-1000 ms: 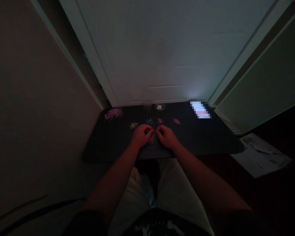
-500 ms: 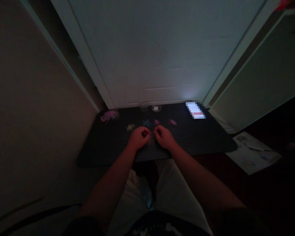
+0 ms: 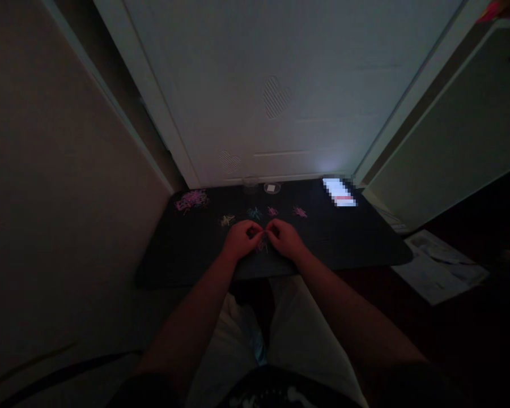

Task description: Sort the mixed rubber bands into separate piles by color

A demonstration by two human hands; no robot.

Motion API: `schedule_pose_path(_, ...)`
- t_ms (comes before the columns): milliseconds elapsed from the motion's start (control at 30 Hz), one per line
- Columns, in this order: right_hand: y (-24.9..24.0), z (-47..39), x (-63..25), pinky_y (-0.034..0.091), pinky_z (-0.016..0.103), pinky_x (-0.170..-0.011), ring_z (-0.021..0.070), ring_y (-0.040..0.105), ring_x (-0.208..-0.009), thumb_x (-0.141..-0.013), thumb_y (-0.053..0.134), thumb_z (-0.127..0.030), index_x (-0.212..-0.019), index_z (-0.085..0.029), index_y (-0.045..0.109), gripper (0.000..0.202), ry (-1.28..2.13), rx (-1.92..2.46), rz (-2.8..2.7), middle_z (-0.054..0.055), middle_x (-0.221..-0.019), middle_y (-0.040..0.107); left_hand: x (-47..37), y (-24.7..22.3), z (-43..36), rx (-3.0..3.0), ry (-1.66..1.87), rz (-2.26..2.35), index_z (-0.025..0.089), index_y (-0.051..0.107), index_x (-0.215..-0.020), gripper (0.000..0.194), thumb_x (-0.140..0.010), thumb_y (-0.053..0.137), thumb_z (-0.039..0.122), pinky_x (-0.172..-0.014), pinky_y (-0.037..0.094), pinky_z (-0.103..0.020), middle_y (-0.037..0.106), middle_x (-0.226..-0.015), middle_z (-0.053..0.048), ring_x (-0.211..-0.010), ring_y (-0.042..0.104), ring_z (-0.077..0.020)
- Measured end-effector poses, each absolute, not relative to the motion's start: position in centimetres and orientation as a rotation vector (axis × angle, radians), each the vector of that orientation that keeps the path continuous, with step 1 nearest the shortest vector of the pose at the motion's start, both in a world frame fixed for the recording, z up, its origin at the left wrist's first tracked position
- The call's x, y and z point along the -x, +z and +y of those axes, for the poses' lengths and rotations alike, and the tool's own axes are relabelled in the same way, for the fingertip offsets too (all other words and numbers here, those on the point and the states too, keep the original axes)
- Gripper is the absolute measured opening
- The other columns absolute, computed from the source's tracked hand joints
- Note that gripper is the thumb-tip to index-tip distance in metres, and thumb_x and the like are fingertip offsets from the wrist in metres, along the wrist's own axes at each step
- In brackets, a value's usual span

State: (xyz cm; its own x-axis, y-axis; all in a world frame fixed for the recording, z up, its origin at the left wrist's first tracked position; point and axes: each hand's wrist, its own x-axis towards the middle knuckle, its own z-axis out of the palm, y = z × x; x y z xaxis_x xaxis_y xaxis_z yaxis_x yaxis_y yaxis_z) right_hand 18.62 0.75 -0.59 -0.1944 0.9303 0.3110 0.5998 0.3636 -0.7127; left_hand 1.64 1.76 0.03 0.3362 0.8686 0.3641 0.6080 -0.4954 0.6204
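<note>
My left hand [image 3: 241, 238] and my right hand [image 3: 284, 238] meet over the near middle of the dark table [image 3: 174, 255]. Thumb and fingers are pinched on both, and the fingertips almost touch. What lies between them is too small and dim to make out. Right below the fingertips is a loose pile of thin coloured pieces [image 3: 261, 246], partly covered by my hands. Just beyond are small heaps of similar strands: a yellowish heap [image 3: 226, 220], a blue heap [image 3: 254, 213], a pink heap [image 3: 272, 211] and another pink heap [image 3: 300, 212].
A larger pink and purple heap [image 3: 191, 200] lies at the far left. Along the back edge stand a clear container [image 3: 250, 184] and a round clear lid [image 3: 272, 187] with a white label. A lit phone [image 3: 339, 192] is at the far right, against a white door [image 3: 323, 90].
The fingertips of both hands have come a little closer together above the pile. The whole view has shifted slightly; the heaps lie as before.
</note>
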Motion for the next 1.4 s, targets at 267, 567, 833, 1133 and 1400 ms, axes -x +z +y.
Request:
schedule_pose_path(267, -0.75, 0.85, -18.71, 0.037, 0.024, -0.063, 0.0122, 0.051, -0.067, -0.078, 0.049, -0.019, -0.080, -0.019, 0.056, 0.008, 0.577, 1.315, -1.882, 0.001, -0.074, 0.058, -1.76, 0.34, 1.56, -2.199, 0.951, 1.362, 0.017, 0.064, -0.079, 0.010, -0.074, 0.058, 0.024, -0.067, 0.046, -0.027, 0.065, -0.076, -0.002, -0.072, 0.058, -0.0142)
schedule_pose_path(567, -0.42, 0.76, -18.69, 0.036, 0.024, -0.059, 0.0117, 0.050, -0.062, -0.078, 0.050, -0.023, -0.078, -0.018, 0.056, 0.007, 0.600, 1.344, -1.832, 0.000, -0.070, 0.057, -1.73, 0.29, 1.64, -2.176, 0.985, 1.387, 0.017, 0.063, -0.079, 0.011, -0.076, 0.058, 0.027, -0.067, 0.046, -0.027, 0.065, -0.077, -0.003, -0.072, 0.058, -0.0140)
schedule_pose_path(833, -0.33, 0.72, -18.72, 0.036, 0.024, -0.059, 0.0117, 0.050, -0.062, -0.079, 0.050, -0.024, -0.077, -0.018, 0.056, 0.009, 0.612, 1.353, -1.805, -0.001, -0.069, 0.057, -1.82, 0.31, 1.61, -2.152, 1.005, 1.432, 0.017, 0.063, -0.078, 0.013, -0.077, 0.057, 0.028, -0.068, 0.046, -0.027, 0.065, -0.076, -0.002, -0.071, 0.058, -0.0136)
schedule_pose_path(1133, -0.47, 0.82, -18.79, 0.036, 0.024, -0.060, 0.0121, 0.050, -0.064, -0.079, 0.049, -0.022, -0.077, -0.018, 0.056, 0.009, 0.608, 1.327, -1.846, 0.000, -0.071, 0.057, -1.77, 0.43, 1.61, -2.167, 0.985, 1.426, 0.017, 0.061, -0.075, 0.012, -0.077, 0.056, 0.028, -0.065, 0.044, -0.027, 0.063, -0.073, -0.002, -0.070, 0.057, -0.0139)
schedule_pose_path(1400, -0.45, 0.88, -18.84, 0.036, 0.024, -0.062, 0.0128, 0.050, -0.066, -0.081, 0.046, -0.022, -0.077, -0.018, 0.056, 0.011, 0.605, 1.330, -1.873, 0.000, -0.072, 0.057, -1.79, 0.36, 1.67, -2.201, 0.945, 1.417, 0.017, 0.059, -0.072, 0.013, -0.078, 0.053, 0.027, -0.063, 0.042, -0.026, 0.062, -0.071, -0.001, -0.067, 0.056, -0.0136)
